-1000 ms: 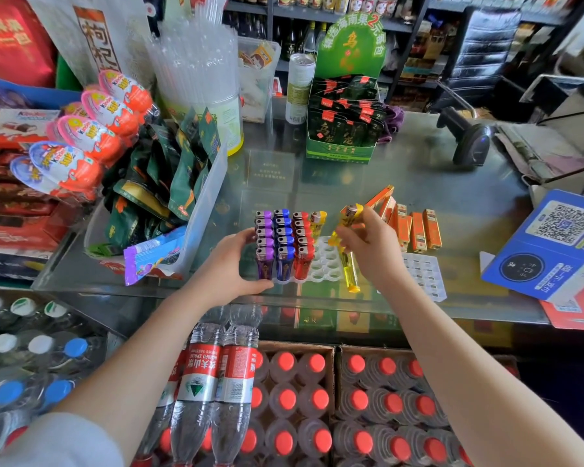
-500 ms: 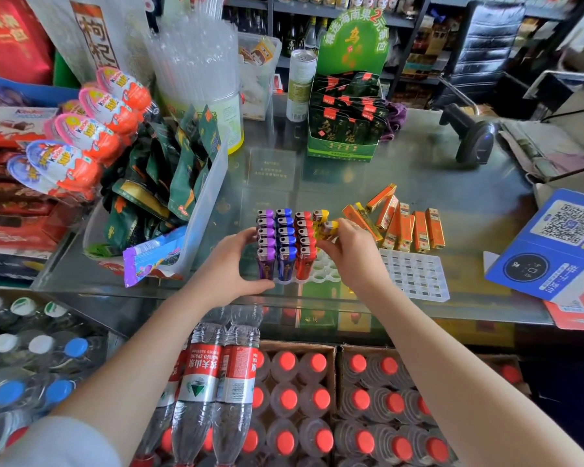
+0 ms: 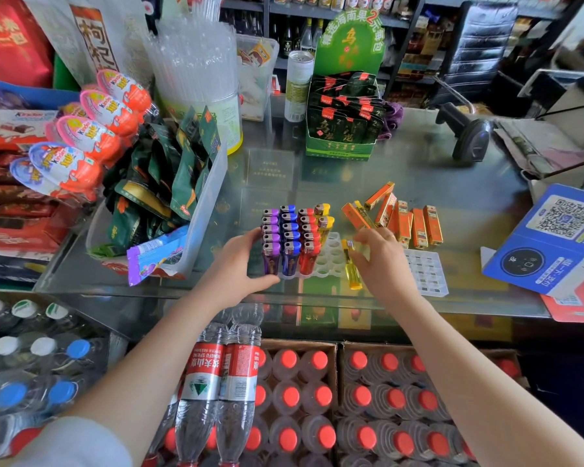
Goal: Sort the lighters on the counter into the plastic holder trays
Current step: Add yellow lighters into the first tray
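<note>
Holder tray (image 3: 331,261) stood on glass desk (image 3: 452,183), bearing purple, blue and red lighter rows (image 3: 289,237) plus two yellow; left hand (image 3: 236,264) gripped its near-left corner; right hand (image 3: 381,261) hung released beside loose yellow lighter (image 3: 352,267); orange lighters (image 3: 405,220) lay behind; second tray (image 3: 425,273) right.

"Kinder Joy" marks the egg-shaped packs (image 3: 91,136), "2" the green display sign (image 3: 351,38), and "NONGFU SPRING" the red-labelled water bottles (image 3: 216,375).
</note>
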Motion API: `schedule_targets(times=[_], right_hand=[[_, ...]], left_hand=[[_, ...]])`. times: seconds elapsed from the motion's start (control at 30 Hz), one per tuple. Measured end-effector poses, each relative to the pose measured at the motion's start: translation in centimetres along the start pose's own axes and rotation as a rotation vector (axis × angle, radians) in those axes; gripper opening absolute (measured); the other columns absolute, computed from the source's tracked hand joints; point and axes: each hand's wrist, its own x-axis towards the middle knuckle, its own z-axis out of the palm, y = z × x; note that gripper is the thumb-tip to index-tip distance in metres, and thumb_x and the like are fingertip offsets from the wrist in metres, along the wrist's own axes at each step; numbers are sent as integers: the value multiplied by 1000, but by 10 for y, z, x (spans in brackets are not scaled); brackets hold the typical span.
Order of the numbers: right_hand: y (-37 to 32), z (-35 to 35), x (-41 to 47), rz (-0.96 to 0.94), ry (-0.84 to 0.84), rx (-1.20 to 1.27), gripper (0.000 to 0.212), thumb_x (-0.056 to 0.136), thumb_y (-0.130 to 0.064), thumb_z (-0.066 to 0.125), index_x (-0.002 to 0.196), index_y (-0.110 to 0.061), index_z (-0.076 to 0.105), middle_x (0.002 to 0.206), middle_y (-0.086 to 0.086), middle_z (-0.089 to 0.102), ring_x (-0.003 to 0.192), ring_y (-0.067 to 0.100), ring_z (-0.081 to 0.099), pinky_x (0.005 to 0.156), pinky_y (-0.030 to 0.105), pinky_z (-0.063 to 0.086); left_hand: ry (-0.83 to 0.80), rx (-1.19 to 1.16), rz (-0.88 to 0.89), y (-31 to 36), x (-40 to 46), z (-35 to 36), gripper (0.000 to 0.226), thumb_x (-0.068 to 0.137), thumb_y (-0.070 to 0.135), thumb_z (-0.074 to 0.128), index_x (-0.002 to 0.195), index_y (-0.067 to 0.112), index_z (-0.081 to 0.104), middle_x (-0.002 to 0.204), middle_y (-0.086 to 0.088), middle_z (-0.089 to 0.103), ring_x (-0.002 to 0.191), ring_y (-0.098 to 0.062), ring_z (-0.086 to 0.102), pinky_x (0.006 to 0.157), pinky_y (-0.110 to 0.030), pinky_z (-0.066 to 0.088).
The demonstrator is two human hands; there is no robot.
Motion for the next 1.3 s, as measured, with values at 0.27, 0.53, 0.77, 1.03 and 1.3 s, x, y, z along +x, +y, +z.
schedule_targets(times=[0.27, 0.53, 0.77, 1.03, 1.3], right_hand=[[-2, -9, 15, 149, -204, -88, 41, 86, -22, 63, 122, -5, 54, 109, 14, 65, 83, 24, 59, 69, 28, 46], [-6, 3, 29, 216, -280, -215, 5, 82, 0, 53, 83, -4, 55, 83, 12, 58, 63, 22, 52, 48, 24, 40], [-10, -17, 14, 101, -83, 387, 23, 87, -15, 60, 108, -14, 52, 91, 1, 62, 72, 16, 54, 62, 25, 43], [-20, 5, -2, 131, -105, 749, 4, 90, -17, 55, 92, -17, 52, 82, 1, 57, 61, 6, 45, 60, 21, 40], [-19, 9, -2, -37, -116, 442, 16, 92, -11, 49, 108, -11, 53, 98, 5, 58, 86, 20, 58, 79, 37, 51]], left_hand=[[-5, -29, 27, -3, 4, 2, 70, 66, 35, 76, 126, 32, 40, 124, 10, 55, 115, -11, 49, 98, -42, 41], [15, -42, 17, -9, 6, 4, 73, 63, 39, 76, 127, 34, 40, 126, 13, 54, 116, -10, 48, 99, -45, 41], [36, -51, 50, -12, 6, 6, 70, 64, 39, 75, 125, 34, 41, 125, 14, 54, 117, -11, 48, 98, -45, 41], [43, -55, 60, -12, 6, 7, 68, 65, 39, 76, 124, 34, 42, 123, 15, 55, 116, -11, 49, 98, -45, 41], [23, -54, 41, -18, 8, 8, 72, 65, 46, 73, 127, 39, 38, 124, 16, 54, 118, -10, 48, 98, -46, 41]])
